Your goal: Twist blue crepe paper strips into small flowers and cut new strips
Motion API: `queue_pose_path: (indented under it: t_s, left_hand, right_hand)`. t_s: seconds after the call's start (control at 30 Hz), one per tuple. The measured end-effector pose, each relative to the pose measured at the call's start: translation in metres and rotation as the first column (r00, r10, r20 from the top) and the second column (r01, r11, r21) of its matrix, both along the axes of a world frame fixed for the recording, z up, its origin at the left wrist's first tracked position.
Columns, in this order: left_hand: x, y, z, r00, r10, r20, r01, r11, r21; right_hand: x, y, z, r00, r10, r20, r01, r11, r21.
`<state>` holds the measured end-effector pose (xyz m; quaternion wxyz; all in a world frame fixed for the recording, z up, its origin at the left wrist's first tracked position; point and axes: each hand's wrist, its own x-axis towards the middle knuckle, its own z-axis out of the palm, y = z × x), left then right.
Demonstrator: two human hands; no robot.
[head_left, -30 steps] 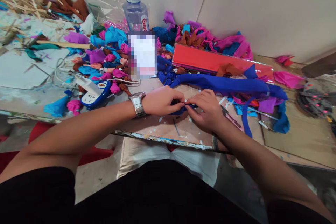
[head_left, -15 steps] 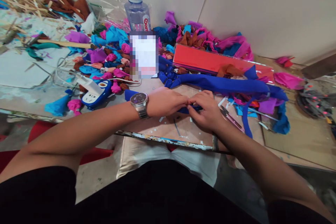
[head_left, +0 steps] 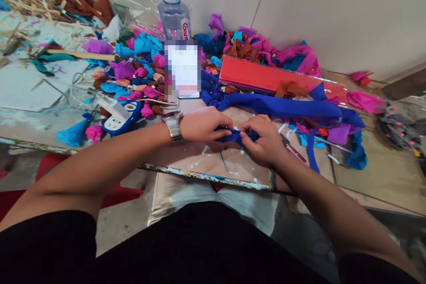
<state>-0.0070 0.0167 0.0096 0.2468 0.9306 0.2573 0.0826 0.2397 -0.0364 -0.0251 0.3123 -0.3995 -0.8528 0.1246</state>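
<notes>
Between my hands a short piece of dark blue crepe paper (head_left: 235, 136) is stretched just above the table's front part. My left hand (head_left: 204, 125), with a metal watch (head_left: 172, 125) on its wrist, pinches one end. Thumb and fingers of my right hand (head_left: 262, 138) are closed on the other end, hiding part of it. Behind them lies a long blue crepe-paper strip (head_left: 286, 107), running from a bunch of blue twisted pieces (head_left: 214, 97) towards the right. Scissors with pink handles (head_left: 296, 148) rest beside my right wrist.
A phone (head_left: 183, 69) with a blurred screen leans before a bottle (head_left: 175, 13). Colourful paper flowers (head_left: 140, 72) crowd the left, near a blue power socket (head_left: 121, 120). A red paper pack (head_left: 266, 73) lies behind. Cardboard (head_left: 382, 177) is at right, wooden sticks (head_left: 43, 4) far left.
My hands have drawn apart, the left one shifting slightly to the left. More of the blue crepe paper shows between them. My left wrist has turned, tilting the watch face away.
</notes>
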Motion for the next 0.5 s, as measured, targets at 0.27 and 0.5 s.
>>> queue_pose_path:
  t_s: [0.27, 0.5]
  left_hand:
    - [-0.0021, 0.0025, 0.0020, 0.998, -0.060, 0.020, 0.062, 0.991, -0.120]
    - [-0.0020, 0.0036, 0.0014, 0.998, -0.066, -0.024, 0.062, 0.986, -0.156]
  right_hand:
    - [-0.0010, -0.0007, -0.0033, 1.000, 0.000, 0.006, 0.000, 1.000, -0.019]
    - [-0.0002, -0.0003, -0.0044, 0.999, 0.038, 0.014, -0.037, 0.999, -0.039]
